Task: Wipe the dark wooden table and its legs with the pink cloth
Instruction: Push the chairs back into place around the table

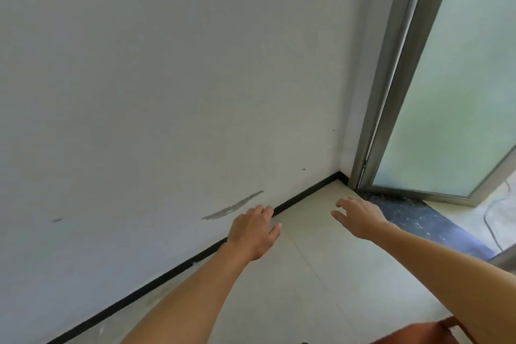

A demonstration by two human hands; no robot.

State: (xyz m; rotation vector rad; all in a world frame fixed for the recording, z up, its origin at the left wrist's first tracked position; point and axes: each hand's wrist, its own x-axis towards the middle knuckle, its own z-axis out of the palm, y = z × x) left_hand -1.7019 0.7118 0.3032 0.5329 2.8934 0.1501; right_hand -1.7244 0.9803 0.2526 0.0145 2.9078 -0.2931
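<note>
Table (413, 334): a reddish-brown corner, under my right forearm (446, 274). Beyond it, my left hand (252, 232) and right hand (360, 216) are empty, fingers loosely spread.

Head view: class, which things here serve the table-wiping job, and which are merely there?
Job: left hand, right hand, both empty.
Merely there: white wall, black skirting, tiled floor, frosted door; reddish-brown object, unidentifiable.

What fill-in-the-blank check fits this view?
1. The left hand and right hand both hold ____.
2. The baseboard under the wall is coloured ____.
3. The hand nearer the door is the ____ one.
Missing words: nothing; black; right.
</note>
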